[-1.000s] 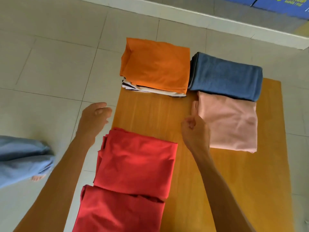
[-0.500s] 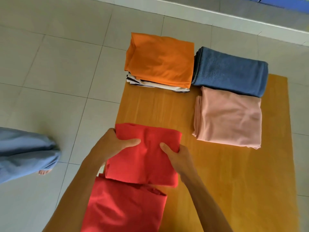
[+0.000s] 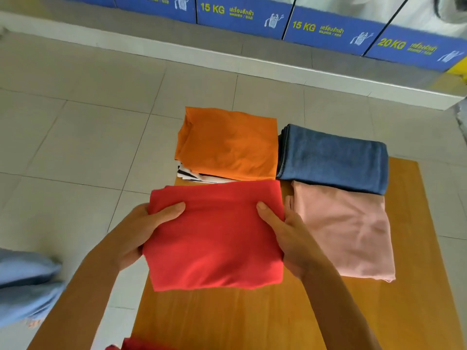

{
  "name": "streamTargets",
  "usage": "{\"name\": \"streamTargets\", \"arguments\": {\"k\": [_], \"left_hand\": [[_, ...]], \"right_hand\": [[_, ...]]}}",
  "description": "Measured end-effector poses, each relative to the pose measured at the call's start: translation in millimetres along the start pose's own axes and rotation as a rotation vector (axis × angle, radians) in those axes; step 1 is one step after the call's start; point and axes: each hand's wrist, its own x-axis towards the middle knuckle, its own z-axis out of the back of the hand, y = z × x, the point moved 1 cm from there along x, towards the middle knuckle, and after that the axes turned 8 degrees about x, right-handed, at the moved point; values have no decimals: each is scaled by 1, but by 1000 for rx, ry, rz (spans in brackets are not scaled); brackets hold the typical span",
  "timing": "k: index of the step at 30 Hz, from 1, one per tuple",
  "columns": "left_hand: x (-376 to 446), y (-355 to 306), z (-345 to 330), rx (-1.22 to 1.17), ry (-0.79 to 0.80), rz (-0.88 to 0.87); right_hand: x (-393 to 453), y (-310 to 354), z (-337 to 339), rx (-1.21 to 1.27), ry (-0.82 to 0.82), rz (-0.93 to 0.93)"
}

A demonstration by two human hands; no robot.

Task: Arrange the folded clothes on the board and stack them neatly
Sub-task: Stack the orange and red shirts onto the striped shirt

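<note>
I hold a folded red cloth (image 3: 217,236) above the wooden board (image 3: 252,317), just in front of the orange pile. My left hand (image 3: 141,231) grips its left edge and my right hand (image 3: 290,236) its right edge, thumbs on top. A folded orange cloth (image 3: 227,142) lies on a striped white one (image 3: 192,174) at the board's far left. At the far right lies a folded blue cloth (image 3: 333,157), and a folded pink cloth (image 3: 346,228) lies in front of it. A second red cloth (image 3: 136,344) peeks in at the bottom edge.
The board lies on a pale tiled floor (image 3: 75,147). A raised step (image 3: 227,64) with blue washer panels (image 3: 242,13) runs along the back. A light blue trouser leg (image 3: 22,284) with a bare foot stands at the left.
Both hands came onto the upper red cloth, gripped its sides and lifted it forward toward the orange pile. The view tilted up, showing the washers.
</note>
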Motion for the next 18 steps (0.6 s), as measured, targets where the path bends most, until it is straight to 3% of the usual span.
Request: {"name": "streamTargets", "arguments": {"k": [5,9,11,14,18], "left_hand": [[23,-105,25,109,-60,-293],[58,-173,31,41,-169,-438],[88,-187,24,6,-234,-445],[137,-173,4,79,-270,-317],[174,-136,-9,133,-327,-183]], "right_hand": [[45,72,-10,2,-53,108],[98,124,-11,44,-84,188],[130,133,-7,35,-144,199],[169,117,2,-144,-266,161],[188,90,11,-270,-283,123]]}}
